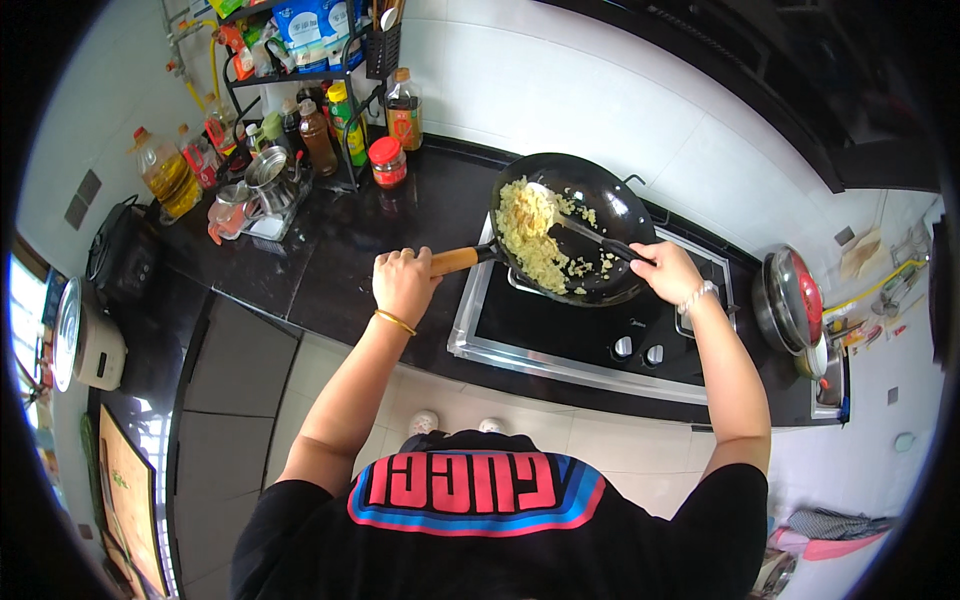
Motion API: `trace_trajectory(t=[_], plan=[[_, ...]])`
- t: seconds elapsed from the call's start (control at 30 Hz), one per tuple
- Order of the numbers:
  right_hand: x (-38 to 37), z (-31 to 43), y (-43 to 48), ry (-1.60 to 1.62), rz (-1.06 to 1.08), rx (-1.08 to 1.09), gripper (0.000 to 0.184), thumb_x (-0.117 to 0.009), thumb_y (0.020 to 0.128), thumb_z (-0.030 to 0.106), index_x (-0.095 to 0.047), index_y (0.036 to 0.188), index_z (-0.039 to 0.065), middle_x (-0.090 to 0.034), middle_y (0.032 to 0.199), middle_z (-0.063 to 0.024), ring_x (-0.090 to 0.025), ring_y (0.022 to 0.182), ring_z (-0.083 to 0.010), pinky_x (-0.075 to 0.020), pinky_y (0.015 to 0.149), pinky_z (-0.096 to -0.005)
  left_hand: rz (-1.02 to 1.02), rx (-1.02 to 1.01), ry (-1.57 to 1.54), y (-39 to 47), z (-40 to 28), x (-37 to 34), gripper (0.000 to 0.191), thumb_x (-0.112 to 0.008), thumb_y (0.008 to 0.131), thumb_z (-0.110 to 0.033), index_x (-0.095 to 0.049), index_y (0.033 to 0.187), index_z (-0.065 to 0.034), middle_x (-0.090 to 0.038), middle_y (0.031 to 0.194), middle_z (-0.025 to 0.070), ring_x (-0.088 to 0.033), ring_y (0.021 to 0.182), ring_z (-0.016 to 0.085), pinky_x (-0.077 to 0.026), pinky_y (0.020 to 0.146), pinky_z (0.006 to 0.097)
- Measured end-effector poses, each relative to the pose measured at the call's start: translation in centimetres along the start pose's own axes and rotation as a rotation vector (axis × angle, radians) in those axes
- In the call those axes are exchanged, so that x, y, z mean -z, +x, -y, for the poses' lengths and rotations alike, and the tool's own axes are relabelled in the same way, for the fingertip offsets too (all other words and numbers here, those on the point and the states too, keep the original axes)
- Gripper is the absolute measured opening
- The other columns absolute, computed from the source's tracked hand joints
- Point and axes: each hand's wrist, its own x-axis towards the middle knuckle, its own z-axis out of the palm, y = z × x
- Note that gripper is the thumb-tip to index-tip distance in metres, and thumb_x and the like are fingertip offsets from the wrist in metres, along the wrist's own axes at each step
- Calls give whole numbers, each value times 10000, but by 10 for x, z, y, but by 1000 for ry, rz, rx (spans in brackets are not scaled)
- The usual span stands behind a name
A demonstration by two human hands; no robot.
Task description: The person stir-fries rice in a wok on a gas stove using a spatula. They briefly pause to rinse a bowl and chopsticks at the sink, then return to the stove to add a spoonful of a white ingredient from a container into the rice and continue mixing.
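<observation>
My left hand [403,279] is wrapped around the wooden handle [454,261] of a black wok [611,199]. The wok rests over the left burner of a gas hob [570,330] and looks tilted. Yellowish, crumbly food that looks like fried rice with egg [529,229] is heaped along its left side, and a few loose bits lie toward the middle. In my right hand [670,271] is the black grip of a metal spatula [581,228]. Its blade reaches into the heap and is partly covered by food.
A black rack [289,77] with seasoning bottles stands at the back left, near a red-lidded jar [388,162] and a steel pot [272,180]. Stacked pans [784,300] stand right of the hob. A range hood [750,67] overhangs the back. A cutting board [129,487] lies at far left.
</observation>
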Motion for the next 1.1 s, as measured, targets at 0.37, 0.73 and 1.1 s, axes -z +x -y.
trace_trajectory(t=[0.37,0.73,1.1], plan=[[90,103,-86,-393,35,7,355,-632,724,51,-652,1060,165,-520,686,-125,-550,641,-300,-443,582,-384,-12,23,17,-5,2,1,310,-746,628,-307,-587,798,-102,-605,719,55,-618,737,236,-449,712,359],[6,48,-52,-423,45,-85,306,-555,841,172,-577,1141,118,-587,805,-184,-612,694,-363,-498,632,-427,-4,4,-5,9,12,2,308,-757,608,-308,-592,794,-126,-606,717,50,-611,746,237,-439,749,358],[-16,-10,19,-255,-153,-78,249,-521,853,160,-607,1067,67,-625,767,-208,-611,743,-380,-493,674,-451,44,88,69,30,17,-4,383,-772,588,-296,-650,930,-172,-615,794,28,-595,856,198,-333,950,431]])
